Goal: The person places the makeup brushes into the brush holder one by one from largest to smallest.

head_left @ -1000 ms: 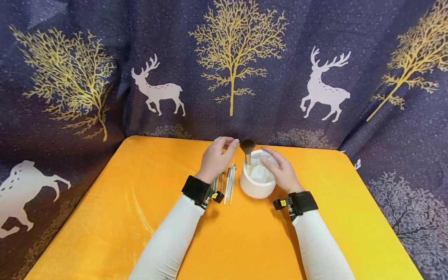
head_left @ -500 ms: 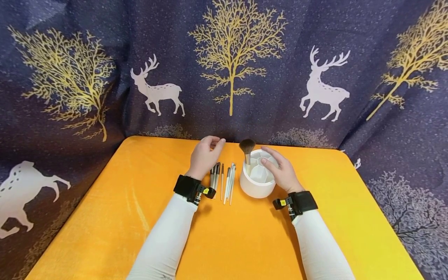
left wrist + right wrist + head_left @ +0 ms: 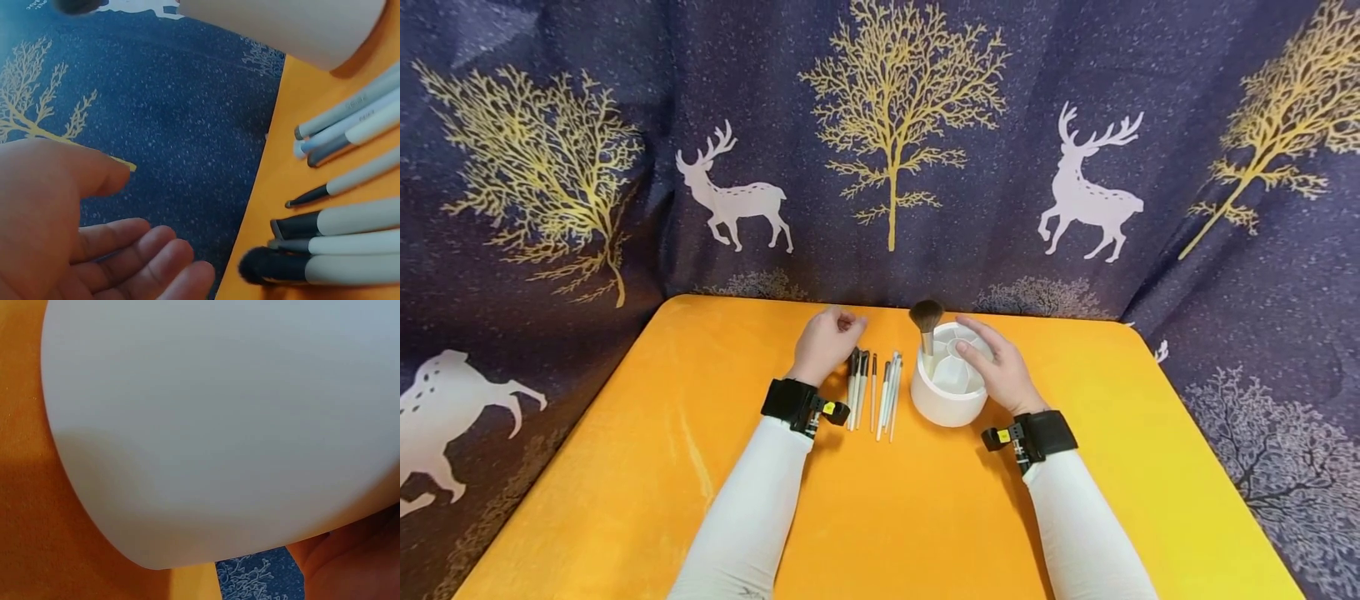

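Note:
My left hand (image 3: 826,343) hovers at the far end of a row of makeup brushes, fingers loosely curled and holding nothing; the left wrist view shows its empty fingers (image 3: 150,256). Several makeup brushes (image 3: 872,392) lie side by side on the table, dark heads pointing away from me. To their right stands a round white brush holder (image 3: 946,408) with divided compartments. One large fluffy makeup brush (image 3: 927,317) stands in its left side, bristles up. My right hand (image 3: 1003,367) grips the holder's right side, thumb over the rim; its white wall (image 3: 206,437) fills the right wrist view.
An orange cloth covers the table (image 3: 880,517). Behind its far edge hangs a dark blue curtain (image 3: 850,208) printed with white deer and yellow trees. Black camera straps (image 3: 790,402) sit on both wrists.
My left hand has moved left, away from the holder, to the left end of the row, uncovering more brushes. The right hand and the holder stay in place.

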`<state>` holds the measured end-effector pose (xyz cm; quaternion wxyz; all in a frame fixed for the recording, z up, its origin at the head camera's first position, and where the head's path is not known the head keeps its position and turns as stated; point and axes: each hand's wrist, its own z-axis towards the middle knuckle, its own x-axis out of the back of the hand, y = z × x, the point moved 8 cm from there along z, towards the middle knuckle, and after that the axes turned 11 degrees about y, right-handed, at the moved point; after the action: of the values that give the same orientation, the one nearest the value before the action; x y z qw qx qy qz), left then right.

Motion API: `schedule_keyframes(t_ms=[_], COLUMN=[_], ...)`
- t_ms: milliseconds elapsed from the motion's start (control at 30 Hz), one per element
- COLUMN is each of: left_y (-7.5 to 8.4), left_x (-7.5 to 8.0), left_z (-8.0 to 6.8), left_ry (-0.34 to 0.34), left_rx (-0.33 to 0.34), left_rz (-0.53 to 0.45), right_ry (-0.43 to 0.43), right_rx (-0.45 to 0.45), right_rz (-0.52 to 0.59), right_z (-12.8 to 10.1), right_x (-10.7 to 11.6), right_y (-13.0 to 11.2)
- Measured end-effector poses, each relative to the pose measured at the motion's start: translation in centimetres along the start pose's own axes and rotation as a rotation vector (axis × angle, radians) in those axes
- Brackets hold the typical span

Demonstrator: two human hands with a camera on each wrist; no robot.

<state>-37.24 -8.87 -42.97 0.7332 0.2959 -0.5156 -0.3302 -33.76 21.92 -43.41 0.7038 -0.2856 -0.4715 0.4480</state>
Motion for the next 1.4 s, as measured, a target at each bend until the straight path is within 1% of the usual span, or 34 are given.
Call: schedule_keyframes(t_ms=[267,367,533,633,1000,1133,1300,1400], left_y=[-1.6,-2.2,-3.1,-3.5,-4.1,-4.1,-4.1,-3.9], left_x=[0.1,-0.2,-0.9,-1.2,-1.4,-1.4,-1.5,-1.5], left_z=[-0.1,-0.2,-0.5,-0.5,-0.4,-0.6,-0.8,-0.8], left_ry=[-0.042,-0.084,-0.169,-0.196,-0.228,-0.249,-0.268,-0.265], left_rx=[0.071,0.1,0.126,0.135,0.152,0.168,0.201,0.199], left_rz=[0.111,0.142,0.197,0.22,0.227,0.217,0.232,0.244], right_ry=[0.0,0.006,0.008,0.005,0.001,0.003,0.003,0.004], right_rx=[-0.008,-0.005,0.0,0.001,0.002,0.003,-0.001,-0.002], right_rz=[0.002,-0.002,-0.004,0.001,-0.021,-0.022,-0.014,-0.012], right_z=[0.0,0.0,0.0,0.0,0.0,0.1,0.0,0.0], right_x=[-0.2,-0.1,-0.1,-0.1,0.0,0.0,0.0,0.0], right_y=[0.0,0.0,-0.1,-0.2,0.0,0.1,0.1,0.0])
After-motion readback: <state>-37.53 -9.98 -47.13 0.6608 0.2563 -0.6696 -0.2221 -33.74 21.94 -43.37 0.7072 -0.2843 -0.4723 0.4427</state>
